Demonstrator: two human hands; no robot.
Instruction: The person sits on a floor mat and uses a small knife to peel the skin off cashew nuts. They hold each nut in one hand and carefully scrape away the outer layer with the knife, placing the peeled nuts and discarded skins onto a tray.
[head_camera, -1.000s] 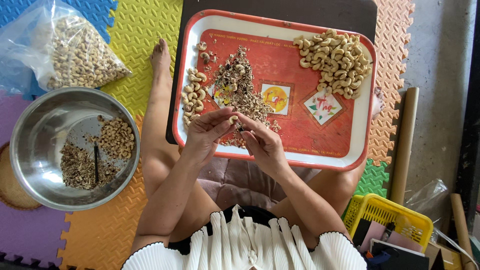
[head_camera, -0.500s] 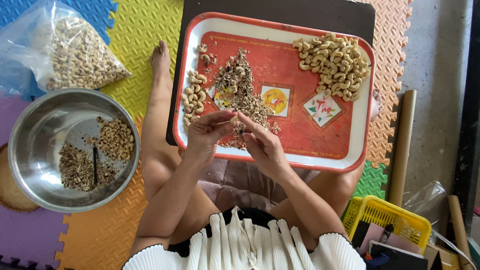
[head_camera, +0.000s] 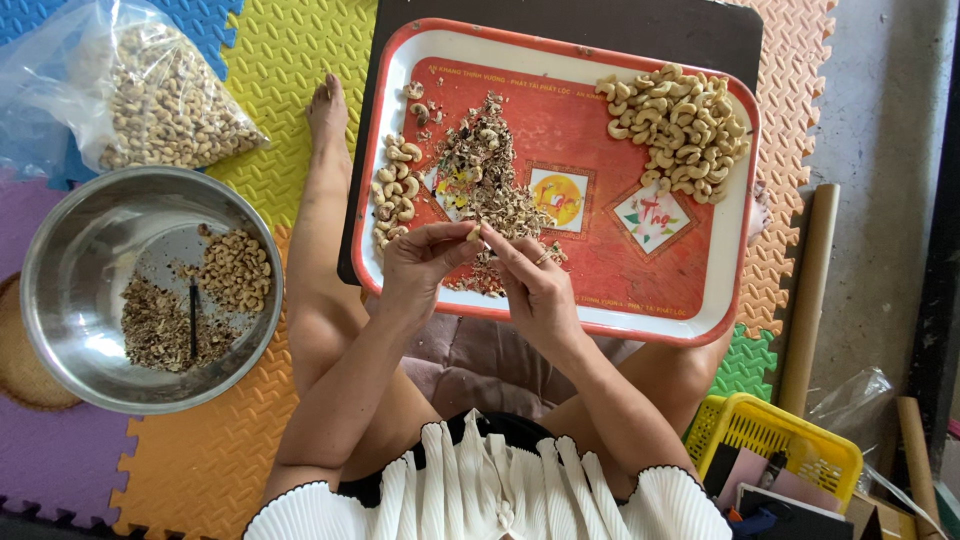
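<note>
Cashew nut (head_camera: 474, 235) is pinched between the fingertips of the left hand (head_camera: 420, 262) and the right hand (head_camera: 530, 285), both closed on it, just above the near edge of the red tray (head_camera: 640, 275), beside the shell pile (head_camera: 480, 180).

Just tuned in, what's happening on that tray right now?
A seated person holds one cashew between the left hand and right hand, fingertips meeting over a red tray on their lap. On the tray, a heap of skin scraps sits mid-left, a short row of nuts at its left edge, a larger pile of cashews at top right. A steel bowl with nuts and scraps and a clear bag of cashews lie on the foam mat.
</note>
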